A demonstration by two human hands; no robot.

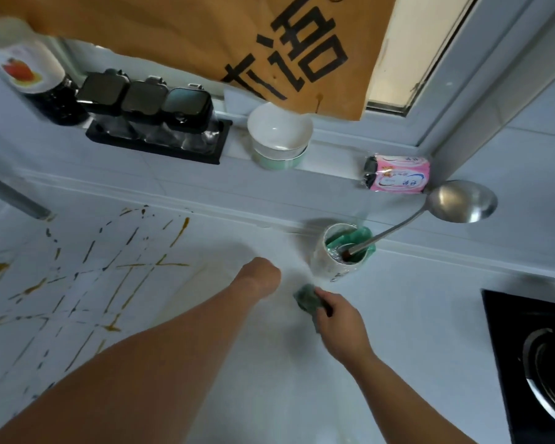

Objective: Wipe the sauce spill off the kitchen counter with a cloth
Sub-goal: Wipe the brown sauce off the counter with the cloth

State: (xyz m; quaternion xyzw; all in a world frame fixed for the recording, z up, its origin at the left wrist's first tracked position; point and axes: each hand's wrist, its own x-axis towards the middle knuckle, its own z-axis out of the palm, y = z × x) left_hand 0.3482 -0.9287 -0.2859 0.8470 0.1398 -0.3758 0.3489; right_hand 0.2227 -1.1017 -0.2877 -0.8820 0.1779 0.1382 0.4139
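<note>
Brown sauce streaks (116, 270) cross the left part of the white kitchen counter (414, 315) in a rough grid. My right hand (340, 322) grips a small green cloth (306, 298) and holds it on the counter, right of the streaks and just in front of a white cup. My left hand (261, 275) is curled into a fist that rests on the counter beside the cloth, holding nothing that shows. Its forearm stretches in from the lower left.
A white cup (337, 251) with a green liner holds a steel ladle (462, 201). On the back ledge stand stacked bowls (279, 136), a black spice rack (154, 120), a bottle (29, 68) and a pink packet (398, 174). A black gas hob (539, 357) fills the right edge.
</note>
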